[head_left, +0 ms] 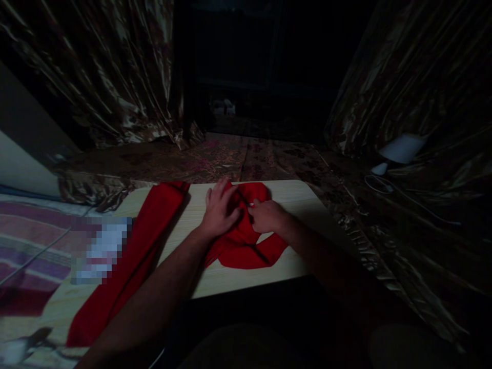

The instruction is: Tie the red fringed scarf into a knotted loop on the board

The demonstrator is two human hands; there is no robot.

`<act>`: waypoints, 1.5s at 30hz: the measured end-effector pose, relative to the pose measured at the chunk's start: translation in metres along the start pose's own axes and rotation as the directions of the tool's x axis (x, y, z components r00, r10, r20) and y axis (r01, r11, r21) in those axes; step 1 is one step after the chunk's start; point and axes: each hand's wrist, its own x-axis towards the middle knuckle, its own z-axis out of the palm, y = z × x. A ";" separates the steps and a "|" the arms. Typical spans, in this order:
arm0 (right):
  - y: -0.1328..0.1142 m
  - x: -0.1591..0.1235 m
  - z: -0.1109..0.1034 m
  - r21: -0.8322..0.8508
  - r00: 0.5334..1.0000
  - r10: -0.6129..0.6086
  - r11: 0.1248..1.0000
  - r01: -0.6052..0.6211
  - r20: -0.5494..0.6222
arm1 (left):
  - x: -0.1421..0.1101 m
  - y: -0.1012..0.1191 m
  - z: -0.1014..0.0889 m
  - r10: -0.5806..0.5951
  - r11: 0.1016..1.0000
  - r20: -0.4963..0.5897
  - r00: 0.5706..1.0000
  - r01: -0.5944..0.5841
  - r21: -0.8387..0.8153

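You seemingly arrange red cloth [243,258], left hand [221,209] spread, right hand [266,216] curled (grip unclear); smoothing next likely needs both flat.

The left hand [221,211] and the right hand [268,216] are seen ungloved. The left forearm [154,289] and the right forearm [321,248] are likewise uncovered; any clothing is hidden by shadow.

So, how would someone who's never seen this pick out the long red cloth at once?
Find the pale table in the middle. The long red cloth slants along its left side. Unlike the bunched red piece at the left hand and right hand, it lies as one straight strip.
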 end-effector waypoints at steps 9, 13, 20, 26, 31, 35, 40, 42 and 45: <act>0.019 -0.003 -0.015 0.008 0.981 0.159 0.987 -0.159 -0.111 | 0.009 -0.014 0.004 0.074 0.984 0.392 0.917 -0.131 0.123; 0.033 -0.006 -0.018 0.002 0.954 0.267 0.963 -0.270 -0.138 | 0.011 -0.020 -0.001 0.063 0.983 0.392 0.918 -0.124 0.133; 0.040 0.002 -0.008 0.011 0.975 0.211 0.977 -0.212 0.062 | 0.010 -0.027 0.005 0.076 0.987 0.350 0.934 -0.120 0.105; 0.046 0.019 -0.006 0.094 0.958 0.155 0.986 -0.135 -0.242 | 0.004 -0.037 0.014 0.047 0.999 0.320 0.946 -0.041 -0.023; 0.057 0.032 0.013 0.141 0.991 0.131 0.982 -0.129 0.000 | 0.003 -0.042 0.016 0.035 0.997 0.320 0.947 -0.010 -0.078; 0.046 0.018 0.007 0.209 0.927 0.207 0.967 -0.145 -0.313 | 0.003 -0.038 0.009 0.010 0.969 0.251 0.968 0.053 -0.241; 0.015 -0.024 -0.004 0.382 0.868 0.277 0.917 -0.112 -0.412 | 0.000 -0.027 -0.004 -0.139 0.920 -0.067 0.988 0.103 -0.379; 0.009 -0.038 0.000 0.444 0.856 0.317 0.888 -0.117 -0.409 | -0.001 -0.023 -0.007 -0.112 0.910 -0.121 0.986 0.053 -0.411; 0.012 -0.049 0.012 0.527 0.841 0.420 0.826 -0.200 -0.341 | -0.005 -0.022 -0.007 0.045 0.926 0.011 0.999 -0.038 -0.376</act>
